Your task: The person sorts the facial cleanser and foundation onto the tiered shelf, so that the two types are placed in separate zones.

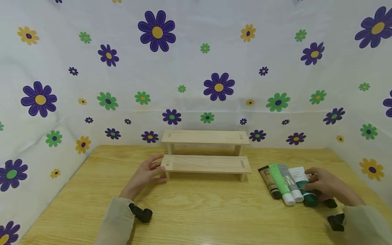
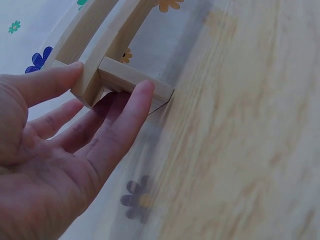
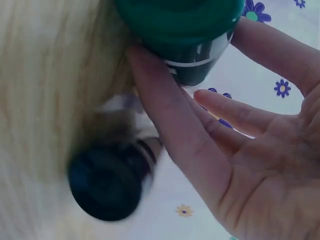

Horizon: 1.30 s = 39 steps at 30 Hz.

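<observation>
My left hand [image 1: 147, 173] holds the left end of the lower board of a two-step wooden stand [image 1: 205, 164]. In the left wrist view the thumb is against the board's end and the fingers lie around the leg [image 2: 135, 80]. On the right, my right hand [image 1: 329, 183] grips a white and green tube [image 1: 298, 175] between thumb and fingers. The right wrist view shows its green cap [image 3: 180, 17] close up. A dark-capped tube [image 3: 107, 182] lies beside that hand, mostly hidden by it in the head view.
Left of the gripped tube lie a grey tube [image 1: 289, 180], a bright green tube [image 1: 280, 182] and a brown tube with a black cap [image 1: 269, 182], side by side. The stand's upper step [image 1: 205, 137] is at the back, near the flower-printed cloth [image 1: 190, 68] around the wooden table [image 1: 196, 217].
</observation>
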### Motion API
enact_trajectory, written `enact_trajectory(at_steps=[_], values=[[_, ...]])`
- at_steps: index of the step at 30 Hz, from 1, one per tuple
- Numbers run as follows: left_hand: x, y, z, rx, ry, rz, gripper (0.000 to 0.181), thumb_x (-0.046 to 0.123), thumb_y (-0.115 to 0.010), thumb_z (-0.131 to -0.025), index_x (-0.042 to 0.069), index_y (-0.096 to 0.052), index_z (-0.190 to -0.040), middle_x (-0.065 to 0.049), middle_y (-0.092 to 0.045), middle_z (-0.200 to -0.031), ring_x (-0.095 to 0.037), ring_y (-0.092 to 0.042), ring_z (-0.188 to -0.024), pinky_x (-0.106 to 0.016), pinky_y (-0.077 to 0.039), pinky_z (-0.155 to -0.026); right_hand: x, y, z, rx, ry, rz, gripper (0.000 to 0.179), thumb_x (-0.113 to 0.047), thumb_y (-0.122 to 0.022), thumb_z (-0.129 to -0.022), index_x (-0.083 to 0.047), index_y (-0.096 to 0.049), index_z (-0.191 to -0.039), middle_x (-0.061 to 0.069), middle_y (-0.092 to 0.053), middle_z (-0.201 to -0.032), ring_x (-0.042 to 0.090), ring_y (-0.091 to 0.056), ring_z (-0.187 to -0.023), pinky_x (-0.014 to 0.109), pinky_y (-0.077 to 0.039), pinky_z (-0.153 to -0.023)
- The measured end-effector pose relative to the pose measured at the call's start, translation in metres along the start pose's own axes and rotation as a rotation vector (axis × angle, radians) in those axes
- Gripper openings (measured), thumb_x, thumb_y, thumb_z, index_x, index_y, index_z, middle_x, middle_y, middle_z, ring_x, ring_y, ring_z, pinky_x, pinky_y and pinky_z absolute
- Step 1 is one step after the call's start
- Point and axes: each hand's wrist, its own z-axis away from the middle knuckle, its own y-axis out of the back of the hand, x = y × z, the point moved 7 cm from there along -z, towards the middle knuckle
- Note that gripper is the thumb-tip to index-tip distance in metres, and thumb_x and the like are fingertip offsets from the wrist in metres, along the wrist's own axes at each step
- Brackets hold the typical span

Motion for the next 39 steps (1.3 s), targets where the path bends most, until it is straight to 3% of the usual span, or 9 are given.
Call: enact_trajectory(at_steps=[15, 24, 32, 39], values=[[-0.002, -0.002, 0.000, -0.022, 0.014, -0.019, 0.059, -0.001, -0.047, -0.106, -0.001, -0.022, -0.159, -0.035, -0.037, -0.150, -0.048, -0.045, -0.132, -0.049, -0.053, -0.098, 0.006, 0.021, 0.002, 0.035, 0.005, -0.154, 0.082, -0.008, -0.067, -0.096, 0.023, -0.008, -0.144, 0.049, -0.040, -0.122, 0.027, -0.061, -0.091, 0.048, -0.061, -0.074], [-0.001, -0.003, 0.001, -0.001, 0.026, -0.007, 0.061, -0.002, -0.047, -0.106, -0.001, -0.019, -0.160, -0.037, -0.038, -0.149, -0.048, -0.050, -0.129, -0.048, -0.053, -0.097, -0.009, 0.027, 0.005, 0.021, 0.053, -0.236, 0.081, -0.011, -0.060, -0.100, 0.021, -0.003, -0.148, 0.048, -0.037, -0.127, 0.027, -0.063, -0.095, 0.048, -0.060, -0.077], [-0.004, -0.002, 0.002, -0.021, 0.039, 0.014, 0.062, -0.001, -0.047, -0.107, 0.000, -0.016, -0.161, -0.037, -0.034, -0.151, -0.050, -0.046, -0.132, -0.049, -0.052, -0.098, -0.024, 0.030, 0.004, 0.056, 0.089, -0.233, 0.084, -0.011, -0.061, -0.100, 0.018, -0.002, -0.151, 0.046, -0.036, -0.132, 0.028, -0.061, -0.098, 0.050, -0.060, -0.081], [-0.005, -0.001, 0.000, -0.008, 0.051, 0.022, 0.061, 0.000, -0.047, -0.107, 0.001, -0.019, -0.161, -0.037, -0.034, -0.152, -0.050, -0.046, -0.132, -0.049, -0.051, -0.099, -0.037, 0.028, 0.003, 0.074, 0.164, -0.249, 0.082, -0.012, -0.062, -0.102, 0.018, -0.004, -0.152, 0.046, -0.034, -0.136, 0.026, -0.064, -0.096, 0.043, -0.060, -0.076]])
